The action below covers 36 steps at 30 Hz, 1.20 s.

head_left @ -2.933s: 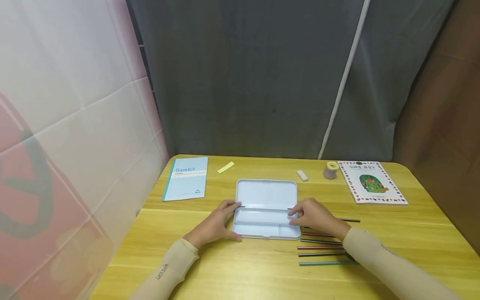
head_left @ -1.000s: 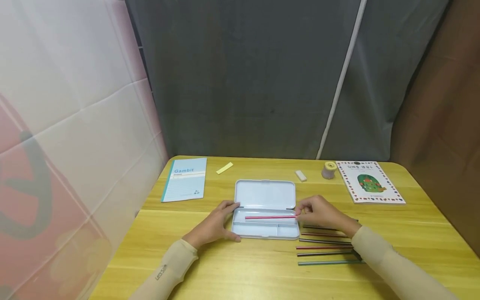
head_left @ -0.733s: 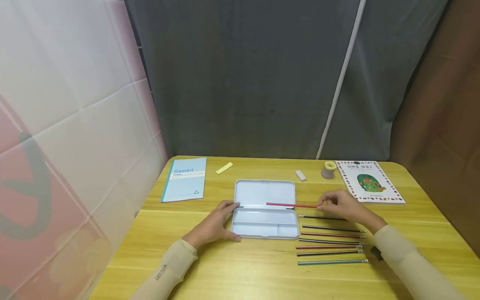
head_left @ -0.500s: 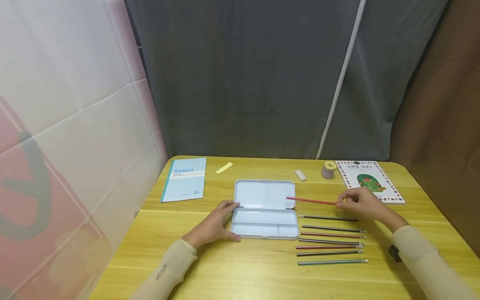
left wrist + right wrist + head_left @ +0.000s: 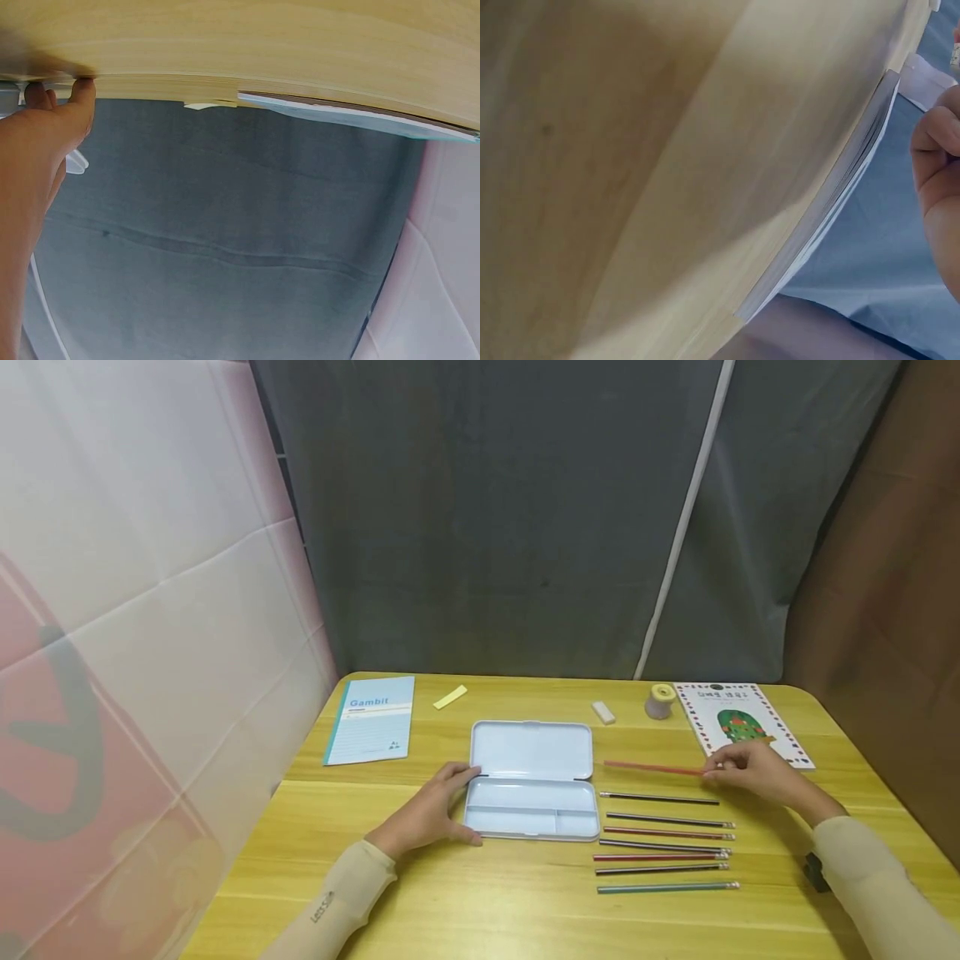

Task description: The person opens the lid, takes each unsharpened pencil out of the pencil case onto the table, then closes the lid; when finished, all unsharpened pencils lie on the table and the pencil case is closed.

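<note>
A white pencil case [image 5: 531, 750] lies open on the table, its hinged lid laid back and its divided base bare. My left hand [image 5: 431, 810] holds the base's left side, fingers by the hinge and thumb at the front corner. At the right, my right hand [image 5: 757, 772] pinches one end of a red pencil [image 5: 652, 767], which points left towards the case. Below that pencil several more lie roughly parallel on the table, among them a green pencil [image 5: 667, 887] nearest the front. The right wrist view catches only part of the right hand [image 5: 941, 157].
A blue notebook [image 5: 370, 720] lies at the back left beside a yellow strip [image 5: 450, 697]. Behind the case are a white eraser [image 5: 603, 712] and a yellow-topped spool-like thing [image 5: 660, 701]. A picture-covered book [image 5: 731, 714] lies behind my right hand.
The red pencil first appears over the case's base, in my right hand. My right hand then carries it rightward, off the case and beyond its right edge. My left hand stays put.
</note>
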Available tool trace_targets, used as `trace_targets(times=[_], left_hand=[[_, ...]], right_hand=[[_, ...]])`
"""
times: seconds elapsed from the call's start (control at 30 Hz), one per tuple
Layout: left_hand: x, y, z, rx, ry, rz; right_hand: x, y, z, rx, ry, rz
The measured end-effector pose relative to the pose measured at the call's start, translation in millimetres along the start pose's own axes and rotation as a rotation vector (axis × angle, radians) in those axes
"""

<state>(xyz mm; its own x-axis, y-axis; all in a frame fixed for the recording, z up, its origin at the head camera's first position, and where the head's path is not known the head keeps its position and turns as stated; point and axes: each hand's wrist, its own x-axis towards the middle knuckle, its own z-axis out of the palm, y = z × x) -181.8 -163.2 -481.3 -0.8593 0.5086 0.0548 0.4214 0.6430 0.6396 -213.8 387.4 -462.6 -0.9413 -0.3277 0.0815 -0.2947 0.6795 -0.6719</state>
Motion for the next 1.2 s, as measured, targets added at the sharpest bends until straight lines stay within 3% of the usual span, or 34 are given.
trace_targets(times=[0.23, 0.5, 0.9, 1.07, 1.2], left_hand=[[0.3, 0.8, -0.9, 0.0, 0.001, 0.009], [-0.6, 1.5, -0.8, -0.002, 0.001, 0.007], [-0.6, 0.4, -1.1, 0.006, 0.005, 0.002], [-1.0, 0.7, -0.6, 0.002, 0.001, 0.003], [-0.9, 0.1, 0.3, 0.005, 0.002, 0.002]], right_hand=[[5.7, -4.3, 5.4, 0.009, -0.041, -0.044], [11.1, -8.1, 12.3, -0.046, -0.056, 0.024], [15.6, -10.8, 17.1, -0.073, -0.081, 0.052], [16.0, -13.8, 18.3, -0.076, -0.029, 0.103], [21.8, -23.9, 21.0, -0.043, 0.072, 0.116]])
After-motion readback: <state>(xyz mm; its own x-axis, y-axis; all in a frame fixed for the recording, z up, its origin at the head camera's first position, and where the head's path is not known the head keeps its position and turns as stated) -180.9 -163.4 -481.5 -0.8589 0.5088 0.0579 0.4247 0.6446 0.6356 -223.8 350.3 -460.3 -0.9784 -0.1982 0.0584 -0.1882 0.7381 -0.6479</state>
